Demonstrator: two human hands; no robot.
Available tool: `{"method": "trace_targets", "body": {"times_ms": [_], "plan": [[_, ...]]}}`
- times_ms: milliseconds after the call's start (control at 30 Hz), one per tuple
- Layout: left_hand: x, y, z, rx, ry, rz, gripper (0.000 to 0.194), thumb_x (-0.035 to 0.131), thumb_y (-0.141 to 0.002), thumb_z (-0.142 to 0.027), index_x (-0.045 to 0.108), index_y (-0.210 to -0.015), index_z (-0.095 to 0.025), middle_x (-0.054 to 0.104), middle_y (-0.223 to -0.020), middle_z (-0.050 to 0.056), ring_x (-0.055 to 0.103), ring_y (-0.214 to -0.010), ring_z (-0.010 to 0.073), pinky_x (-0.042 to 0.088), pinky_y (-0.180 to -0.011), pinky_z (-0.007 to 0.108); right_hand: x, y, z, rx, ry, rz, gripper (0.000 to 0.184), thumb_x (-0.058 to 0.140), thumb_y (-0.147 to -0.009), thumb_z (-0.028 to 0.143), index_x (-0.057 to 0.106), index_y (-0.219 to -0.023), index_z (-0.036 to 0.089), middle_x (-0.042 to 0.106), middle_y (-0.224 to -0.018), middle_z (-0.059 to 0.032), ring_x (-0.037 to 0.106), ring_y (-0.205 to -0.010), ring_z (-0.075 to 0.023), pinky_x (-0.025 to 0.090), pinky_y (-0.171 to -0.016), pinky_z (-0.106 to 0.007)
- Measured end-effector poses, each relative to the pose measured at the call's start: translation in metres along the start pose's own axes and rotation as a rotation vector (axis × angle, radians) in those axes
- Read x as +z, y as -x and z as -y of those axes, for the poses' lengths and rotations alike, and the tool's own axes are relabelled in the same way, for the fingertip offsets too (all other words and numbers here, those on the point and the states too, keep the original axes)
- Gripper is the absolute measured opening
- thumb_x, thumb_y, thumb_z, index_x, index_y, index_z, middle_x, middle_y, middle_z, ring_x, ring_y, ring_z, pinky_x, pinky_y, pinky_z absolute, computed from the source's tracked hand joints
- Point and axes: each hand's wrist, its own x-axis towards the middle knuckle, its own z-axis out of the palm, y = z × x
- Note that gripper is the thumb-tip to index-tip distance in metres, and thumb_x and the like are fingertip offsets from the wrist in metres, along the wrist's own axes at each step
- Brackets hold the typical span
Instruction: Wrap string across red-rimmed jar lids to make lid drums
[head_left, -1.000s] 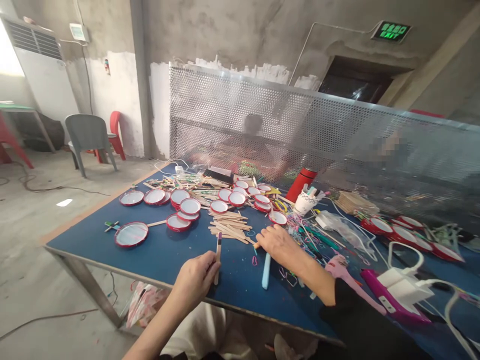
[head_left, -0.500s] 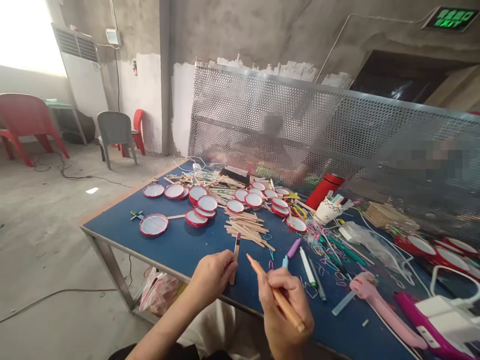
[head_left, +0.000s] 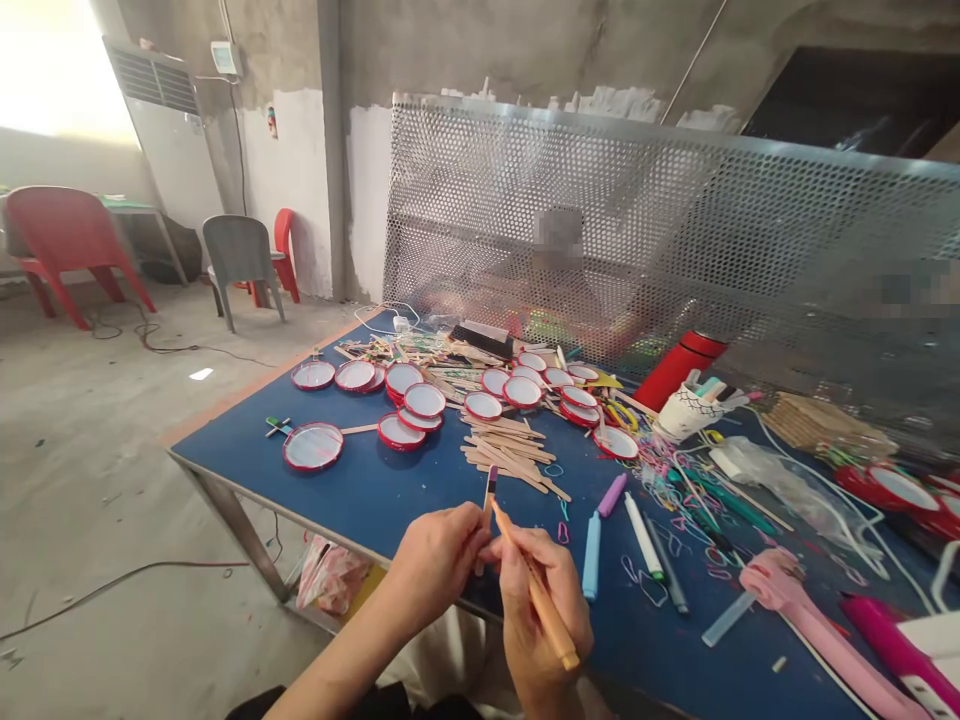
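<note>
Head view: left hand (head_left: 439, 560) pinches an upright craft stick (head_left: 488, 505) above the blue table (head_left: 225, 455); right hand (head_left: 536, 610) grips a pointed wooden pencil (head_left: 551, 620), tip just beside the stick; red-rimmed discs (head_left: 313, 447) and loose craft sticks (head_left: 510, 450) lie beyond.

light: blown-out daylight upper left | shadows: soft | edges: bowed | right hand (head_left: 541, 600): sharp

Round frames (head_left: 313, 447) on the left end of the bench (head_left: 225, 450), craft sticks (head_left: 510, 452) mid-bench, pen cup (head_left: 682, 412) and bottle (head_left: 679, 368) behind right, loose markers (head_left: 643, 535) front right, mesh screen (head_left: 600, 220) along back edge.
</note>
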Motion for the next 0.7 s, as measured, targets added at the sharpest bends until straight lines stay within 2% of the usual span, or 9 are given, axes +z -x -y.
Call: {"method": "trace_targets", "body": {"times_ms": [400, 567, 700], "plan": [[-0.0011, 0.0003, -0.0009, 0.009, 0.004, -0.008, 0.027, 0.038, -0.096, -0.026, 0.036, -0.069, -0.024, 0.056, -0.063, -0.003, 0.049, -0.056, 0.0127, 0.033, -0.055, 0.023, 0.0007, -0.0027, -0.0013, 0.006, 0.067, 0.026, 0.010, 0.055, -0.094, 0.017, 0.064, -0.099, 0.018, 0.068, -0.080, -0.0022, 0.067, -0.065, -0.0134, 0.058, -0.053, -0.022], [-0.0002, 0.0004, -0.0001, 0.018, 0.002, -0.032, 0.030, 0.040, -0.095, -0.025, 0.033, -0.067, -0.024, 0.057, -0.061, -0.003, 0.049, -0.054, 0.0122, 0.033, -0.054, 0.023, 0.0013, 0.0003, -0.0026, 0.066, 0.110, -0.035, 0.009, 0.057, -0.094, 0.021, 0.065, -0.097, 0.018, 0.071, -0.081, -0.0051, 0.069, -0.066, -0.0158, 0.059, -0.055, -0.026], [-0.0004, -0.0002, -0.0003, 0.009, 0.008, -0.026, 0.030, 0.040, -0.096, -0.024, 0.035, -0.066, -0.024, 0.060, -0.062, -0.003, 0.052, -0.055, 0.0126, 0.035, -0.054, 0.023, 0.0009, 0.0007, -0.0015, 0.127, 0.034, -0.070, 0.009, 0.055, -0.096, 0.020, 0.064, -0.099, 0.021, 0.067, -0.073, 0.0000, 0.064, -0.057, -0.0138, 0.058, -0.053, -0.025]]}}
